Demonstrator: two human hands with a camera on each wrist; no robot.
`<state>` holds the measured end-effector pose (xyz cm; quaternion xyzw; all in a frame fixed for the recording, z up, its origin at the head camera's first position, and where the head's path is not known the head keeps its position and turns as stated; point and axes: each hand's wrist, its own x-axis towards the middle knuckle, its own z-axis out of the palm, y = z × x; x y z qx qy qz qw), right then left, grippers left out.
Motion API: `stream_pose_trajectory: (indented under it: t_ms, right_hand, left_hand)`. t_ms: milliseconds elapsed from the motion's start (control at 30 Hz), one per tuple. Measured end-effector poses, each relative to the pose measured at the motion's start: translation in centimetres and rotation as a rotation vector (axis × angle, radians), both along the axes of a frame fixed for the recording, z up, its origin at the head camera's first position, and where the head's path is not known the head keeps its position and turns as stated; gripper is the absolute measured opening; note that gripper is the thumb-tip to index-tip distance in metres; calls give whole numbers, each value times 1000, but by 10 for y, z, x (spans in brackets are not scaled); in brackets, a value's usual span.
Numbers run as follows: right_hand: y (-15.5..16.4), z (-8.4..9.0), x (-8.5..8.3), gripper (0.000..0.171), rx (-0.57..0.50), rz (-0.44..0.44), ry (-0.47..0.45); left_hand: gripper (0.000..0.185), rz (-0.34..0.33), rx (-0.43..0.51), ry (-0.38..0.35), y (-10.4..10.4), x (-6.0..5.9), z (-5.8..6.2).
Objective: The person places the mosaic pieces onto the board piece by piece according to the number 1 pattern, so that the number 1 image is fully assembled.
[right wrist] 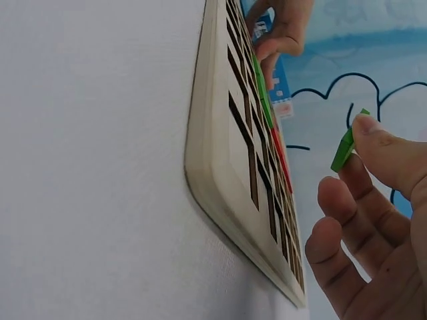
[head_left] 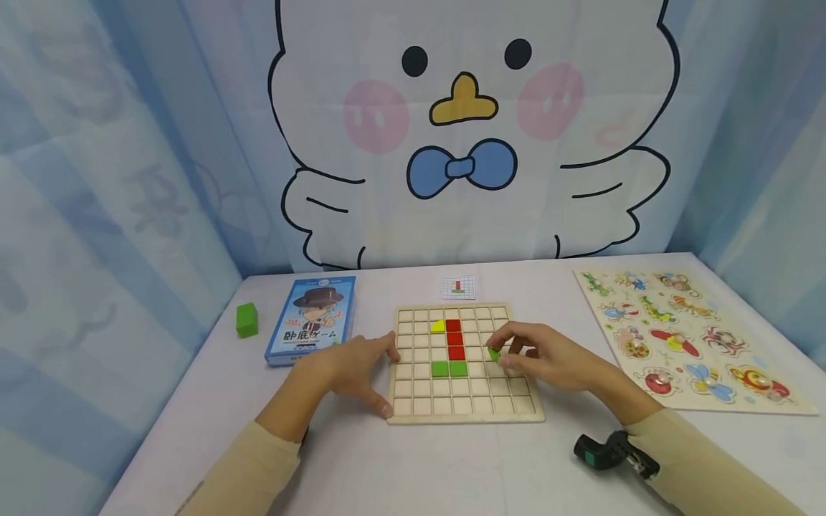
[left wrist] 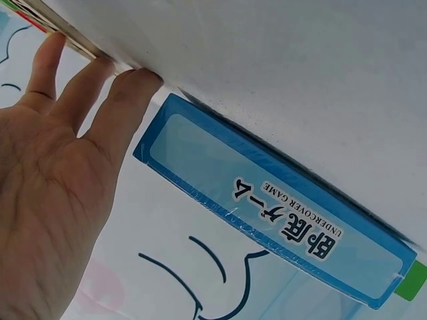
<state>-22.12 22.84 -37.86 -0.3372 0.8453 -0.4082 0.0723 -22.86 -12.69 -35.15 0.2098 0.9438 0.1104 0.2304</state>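
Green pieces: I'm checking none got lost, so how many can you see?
4. Two green tiles sit side by side in the board, at and. The right hand pinches one. A green block stands left of the box.

head: high, facing down-forward | wrists: close, table-level | shared: grid board [head_left: 464, 362] [right wrist: 227, 167]

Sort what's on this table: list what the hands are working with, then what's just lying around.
In use:
right hand pinching a green tile
left hand steadying the grid board
pattern card

Lying about:
blue game box
green block
animal puzzle board
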Motion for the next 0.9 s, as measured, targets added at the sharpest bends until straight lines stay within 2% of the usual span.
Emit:
stream_pose_trajectory:
  t_ms: [267,633,900]
  right_hand:
    - [-9,-3,-5,24,22,6,46]
    - [-22,-8,-9,26,48,7,61]
    - [-28,-9,-12,26,78,12,113]
  left_hand:
    - [78,-10,5,1,1,1,2]
    - [78,-6,11,2,-1,0,-2]
    - [80,-5,7,-5,-2,-1,-2]
